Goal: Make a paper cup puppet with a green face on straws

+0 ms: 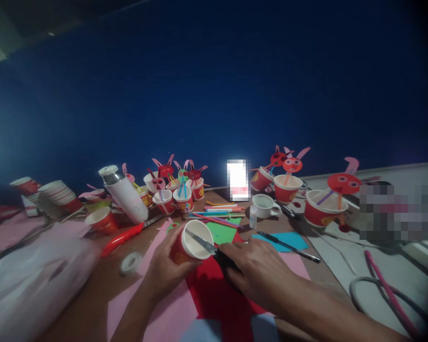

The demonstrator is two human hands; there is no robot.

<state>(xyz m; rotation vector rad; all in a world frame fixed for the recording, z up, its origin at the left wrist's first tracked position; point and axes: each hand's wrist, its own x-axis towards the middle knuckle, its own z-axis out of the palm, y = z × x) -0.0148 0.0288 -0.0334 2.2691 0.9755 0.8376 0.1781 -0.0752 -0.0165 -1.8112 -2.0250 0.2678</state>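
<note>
My left hand [164, 267] is wrapped round a red paper cup [191, 243] with a white inside, tipped so its mouth faces me. My right hand [258, 270] grips the black handles of a pair of scissors [207, 245], whose blades reach into the cup's mouth. Both hands hover over a red paper sheet [214, 297] lying on pink paper [164, 313] on the brown table [89, 308].
Several red cups with paper rabbit faces on straws [292, 183] stand at the back. A white flask [126, 194], stacked cups [59, 194], a tape roll [131, 262], coloured pens [223, 211], a white mug [266, 205], a glue bottle [253, 217] and a red cutter [123, 238] surround the hands.
</note>
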